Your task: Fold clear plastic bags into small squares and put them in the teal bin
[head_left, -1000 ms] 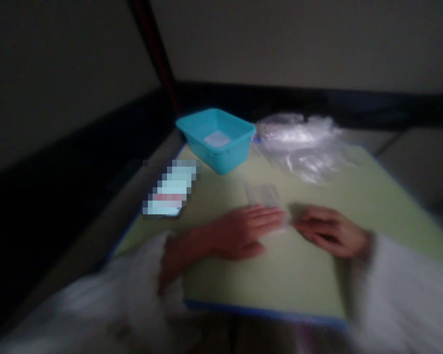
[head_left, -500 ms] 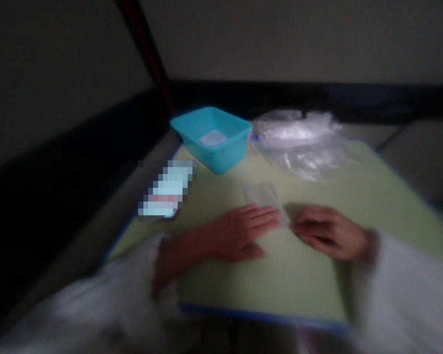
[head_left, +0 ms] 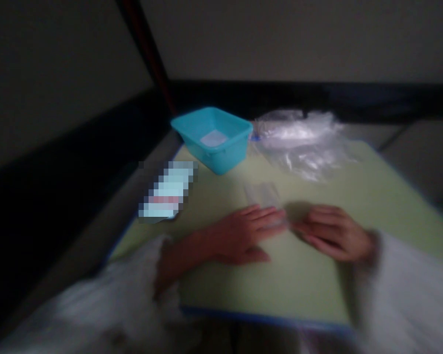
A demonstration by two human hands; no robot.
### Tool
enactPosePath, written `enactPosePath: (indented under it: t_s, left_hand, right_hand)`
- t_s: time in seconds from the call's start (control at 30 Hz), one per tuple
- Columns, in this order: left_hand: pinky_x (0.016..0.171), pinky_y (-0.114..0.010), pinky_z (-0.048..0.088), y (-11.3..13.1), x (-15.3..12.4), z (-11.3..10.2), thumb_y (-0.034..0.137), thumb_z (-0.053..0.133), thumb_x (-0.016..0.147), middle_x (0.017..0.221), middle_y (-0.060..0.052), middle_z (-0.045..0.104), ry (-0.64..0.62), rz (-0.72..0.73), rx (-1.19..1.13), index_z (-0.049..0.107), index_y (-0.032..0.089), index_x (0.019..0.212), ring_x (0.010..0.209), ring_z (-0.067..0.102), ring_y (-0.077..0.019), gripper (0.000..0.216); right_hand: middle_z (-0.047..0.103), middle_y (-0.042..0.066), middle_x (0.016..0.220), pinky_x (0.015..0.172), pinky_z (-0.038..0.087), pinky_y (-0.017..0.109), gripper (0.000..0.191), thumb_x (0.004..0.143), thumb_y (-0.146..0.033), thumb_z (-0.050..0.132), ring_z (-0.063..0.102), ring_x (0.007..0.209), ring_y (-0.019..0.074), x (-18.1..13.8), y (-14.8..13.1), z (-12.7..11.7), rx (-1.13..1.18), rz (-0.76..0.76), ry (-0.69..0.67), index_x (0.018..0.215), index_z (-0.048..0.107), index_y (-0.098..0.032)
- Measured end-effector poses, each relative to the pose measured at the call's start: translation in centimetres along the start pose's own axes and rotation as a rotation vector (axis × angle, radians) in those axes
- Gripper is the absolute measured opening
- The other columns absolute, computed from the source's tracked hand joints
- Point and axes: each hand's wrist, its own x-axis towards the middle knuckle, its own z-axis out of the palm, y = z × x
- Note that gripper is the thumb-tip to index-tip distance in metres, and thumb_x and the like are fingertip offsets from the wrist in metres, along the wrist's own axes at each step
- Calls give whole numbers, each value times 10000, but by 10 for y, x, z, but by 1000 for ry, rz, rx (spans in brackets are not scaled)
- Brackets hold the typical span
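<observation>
My left hand [head_left: 243,233] lies flat with its fingers stretched out, resting over the near part of a small translucent plastic bag [head_left: 262,193]. Only the far part of that bag shows beyond my fingers; it lies flat on the table. My right hand [head_left: 334,232] is closed in a pinch, its fingertips at the bag's right edge. Blur hides whether those fingertips grip the edge or something small.
A turquoise plastic basket [head_left: 231,153] with a pale flat piece [head_left: 213,138] inside stands at the back of the yellow-green table [head_left: 265,290]. Right of it lies a heap of clear plastic bags [head_left: 302,140]. A pixelated phone-like object [head_left: 170,189] lies at the left edge.
My left fingers have slid slightly right over the bag. My right hand's curled fingers have shifted a little right, the fingertips still by the bag's edge.
</observation>
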Motion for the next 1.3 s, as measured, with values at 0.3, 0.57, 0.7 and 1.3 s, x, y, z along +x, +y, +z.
enactPosePath:
  t_s: [0.3,0.57,0.7,1.3]
  left_hand:
    - [1155,-402,112,2,0,-3,593,306,904,1511,-197,191,-10,-26,-16,223,15,1430,1420,139,-261,786]
    - [1154,-381,113,-24,0,0,523,308,935,1528,-142,175,10,-55,47,206,97,1455,1425,123,-225,679]
    - [1154,-380,95,-42,1,-2,495,293,948,1534,-117,170,14,-129,81,206,129,1457,1427,114,-206,632]
    - [1147,-441,121,-60,-2,-5,386,262,968,1531,-155,159,200,-406,93,180,88,1452,1426,107,-220,575]
  right_hand:
    - [610,76,708,611,434,317,301,953,-216,380,548,668,178,6,-1,5,-52,-15,-86,904,656,-106]
    - [634,83,733,631,465,320,340,968,-237,347,578,687,177,6,-2,4,-36,-5,-109,907,658,-114]
    - [643,85,734,630,474,323,351,969,-240,340,585,687,180,7,-1,3,-38,-10,-112,903,661,-115]
    - [598,63,691,605,445,305,317,956,-225,367,550,644,165,6,-3,6,15,-2,-100,899,660,-120]
